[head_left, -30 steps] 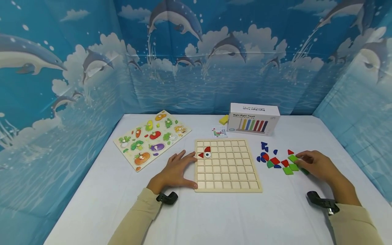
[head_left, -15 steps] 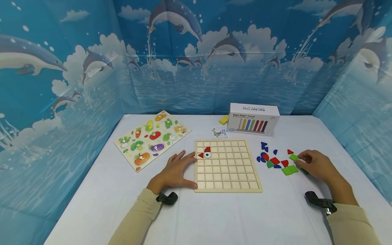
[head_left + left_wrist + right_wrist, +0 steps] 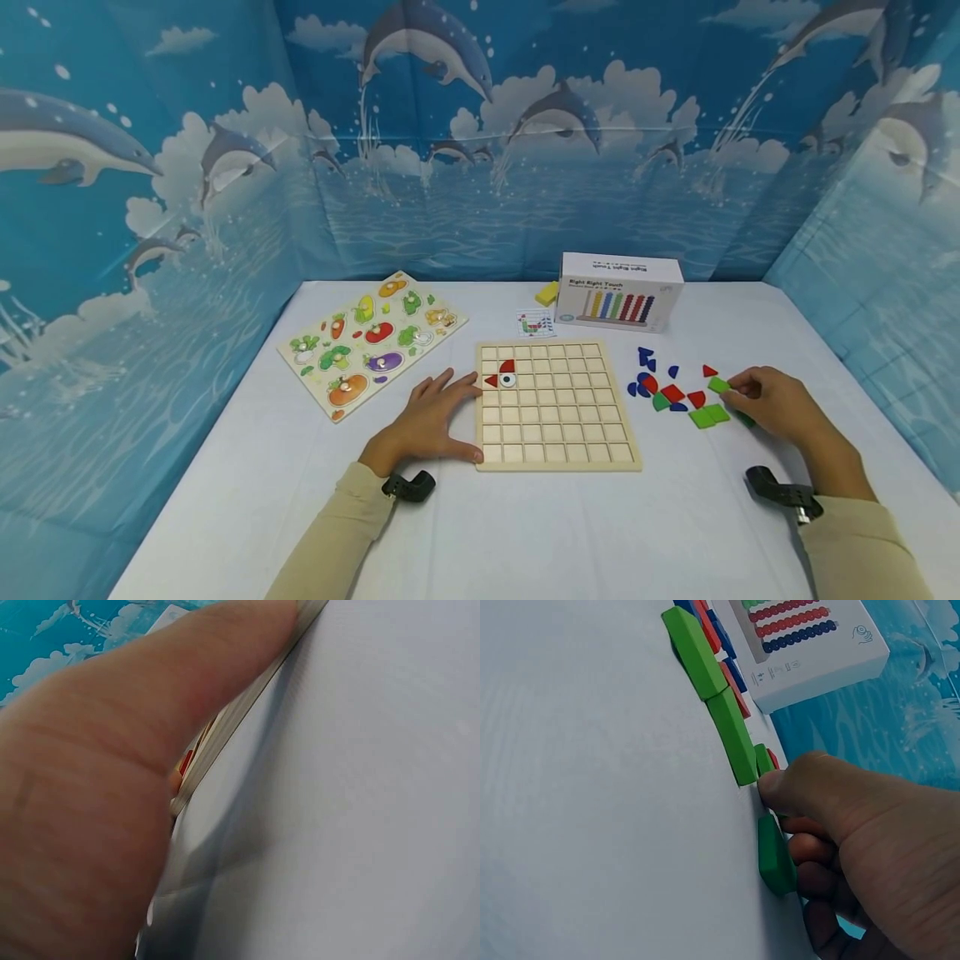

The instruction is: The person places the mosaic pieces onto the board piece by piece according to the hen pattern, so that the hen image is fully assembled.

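My left hand point(image 3: 427, 421) rests on the table with fingers and thumb spread along the left edge of a pale wooden grid board point(image 3: 560, 462). In the left wrist view the thumb point(image 3: 225, 652) touches the board's side. On the board sit a red triangle point(image 3: 491, 381), a red quarter-round piece point(image 3: 507, 366) and a white eye disc point(image 3: 507, 380). My right hand point(image 3: 776, 404) pinches a green square tile point(image 3: 718, 385) with thumb and fingertips, partly hidden in the right wrist view. A dark green piece point(image 3: 775, 855) lies under its curled fingers.
Two joined green tiles point(image 3: 708, 416) and loose red, blue and green pieces, including a red square point(image 3: 672, 393), lie right of the board. Behind stand a white box point(image 3: 622, 296), a pattern card point(image 3: 536, 323) and a yellow block point(image 3: 547, 293). A vegetable puzzle point(image 3: 360, 350) lies left.
The right hand has shifted slightly left and away from me, and the green tile at its fingertips moved a little. A neighbouring green tile slid against another. The left hand stays put.
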Action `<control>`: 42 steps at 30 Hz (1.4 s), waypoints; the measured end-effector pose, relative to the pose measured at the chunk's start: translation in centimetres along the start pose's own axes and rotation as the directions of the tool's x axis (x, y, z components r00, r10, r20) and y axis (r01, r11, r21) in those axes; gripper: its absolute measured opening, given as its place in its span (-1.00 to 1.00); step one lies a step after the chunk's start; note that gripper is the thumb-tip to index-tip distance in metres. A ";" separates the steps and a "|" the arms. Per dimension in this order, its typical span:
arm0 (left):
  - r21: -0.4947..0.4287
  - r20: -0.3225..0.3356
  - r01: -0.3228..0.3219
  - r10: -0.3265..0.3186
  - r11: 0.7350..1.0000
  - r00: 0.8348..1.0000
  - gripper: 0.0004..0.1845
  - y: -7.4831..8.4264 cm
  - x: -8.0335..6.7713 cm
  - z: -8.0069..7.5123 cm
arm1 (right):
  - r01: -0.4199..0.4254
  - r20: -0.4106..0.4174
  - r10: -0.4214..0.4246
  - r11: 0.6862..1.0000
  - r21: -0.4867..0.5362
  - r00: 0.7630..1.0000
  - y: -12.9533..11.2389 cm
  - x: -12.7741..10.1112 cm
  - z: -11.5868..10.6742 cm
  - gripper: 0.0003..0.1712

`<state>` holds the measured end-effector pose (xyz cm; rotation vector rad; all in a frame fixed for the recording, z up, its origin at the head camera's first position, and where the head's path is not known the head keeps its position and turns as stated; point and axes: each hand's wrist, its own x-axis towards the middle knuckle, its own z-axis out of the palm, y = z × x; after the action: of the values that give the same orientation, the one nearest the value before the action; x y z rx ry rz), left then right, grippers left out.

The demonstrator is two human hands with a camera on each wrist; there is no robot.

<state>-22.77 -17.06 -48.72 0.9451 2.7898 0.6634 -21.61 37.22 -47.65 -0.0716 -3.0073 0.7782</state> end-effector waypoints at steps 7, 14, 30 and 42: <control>-0.007 0.006 0.004 -0.004 1.000 1.000 0.07 0.1 0.0 -0.1 | -0.001 -0.007 0.001 1.000 -0.014 1.000 0.1 0.0 0.2 -0.58; -0.005 0.000 0.004 -0.004 1.000 1.000 0.08 0.0 0.0 -0.1 | 0.012 -0.009 -0.012 1.000 -0.013 1.000 -0.3 0.2 -0.2 -0.59; 0.004 -0.007 0.006 -0.006 1.000 1.000 0.07 0.0 0.0 0.1 | 0.107 -0.019 -0.107 0.994 0.026 0.994 -3.0 0.7 0.3 -0.55; 0.006 -0.009 0.022 -0.022 1.000 1.000 0.08 0.0 0.1 0.1 | 0.298 -0.014 -0.297 0.953 0.053 0.955 -7.9 1.7 2.6 -0.69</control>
<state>-22.80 -16.94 -48.80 0.9131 2.8076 0.6587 -23.72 29.17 -46.09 0.3717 -2.8880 0.8213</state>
